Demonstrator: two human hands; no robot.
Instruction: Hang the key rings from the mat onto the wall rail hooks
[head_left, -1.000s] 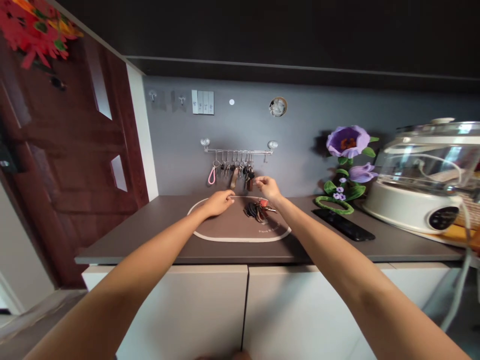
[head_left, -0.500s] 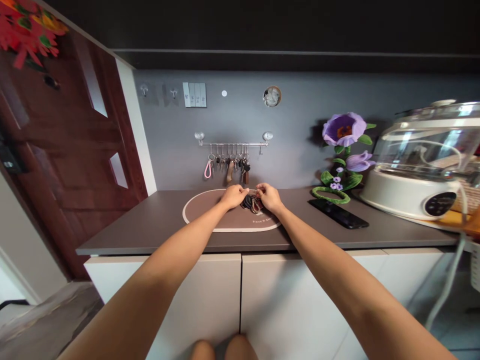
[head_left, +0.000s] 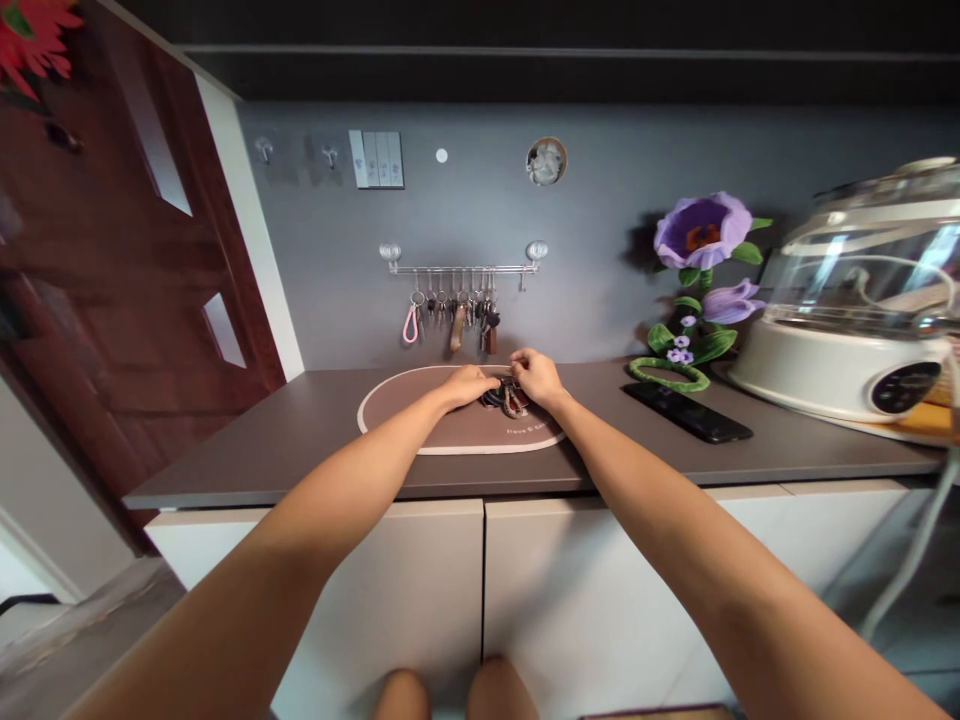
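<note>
On the oval brown mat with a cream border (head_left: 409, 402), has a tangled bunch of black and brown keys (head_left: 510, 398) lying right of centre. Brings left grip (head_left: 466, 385) to its left edge; cannot tell whether released or grasping. Holds right grip (head_left: 538, 378) just beside its right edge, curled inward; cannot tell whether grasping anything. Behind, on the plain grey wall (head_left: 615, 240), has a clear hook rail (head_left: 465, 269) bearing more hanging keys (head_left: 459, 326). To the right, on the dark grey worktop (head_left: 247, 430), has a black smartphone (head_left: 694, 413) near purple fabric flowers (head_left: 705, 232)
</note>
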